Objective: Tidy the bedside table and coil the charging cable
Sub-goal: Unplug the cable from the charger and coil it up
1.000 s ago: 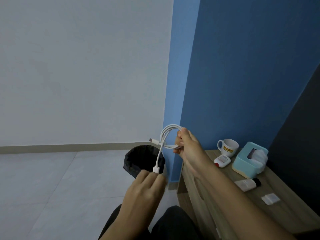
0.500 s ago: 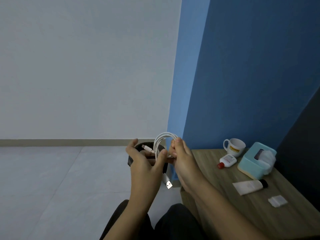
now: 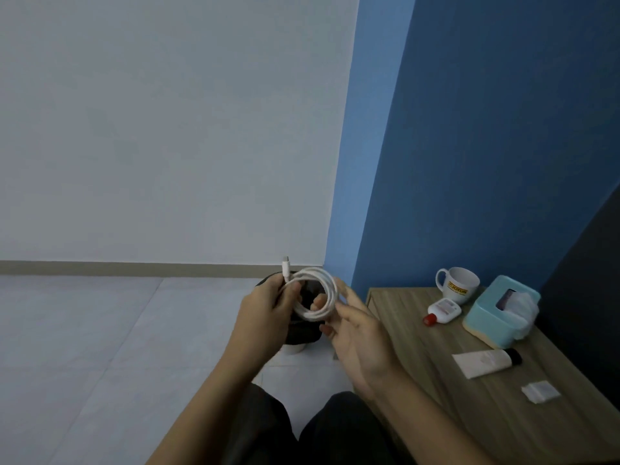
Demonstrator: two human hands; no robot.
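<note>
Coiling done: cable now a closed ring | left hand fingers clamped on it | right hand fingers apart, released | next: set on tabletop

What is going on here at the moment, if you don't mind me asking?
A seated person is coiling a white cable in front of them. The left hand pinches the loops, with one plug sticking up above the fingers, while the right hand steadies the other side, its fingers loose. The coil looks nearly complete. On the bedside table to the right sit a mug, a small bottle, a tissue box, a tube and a small packet. A black bin stands on the floor behind the hands.
</note>
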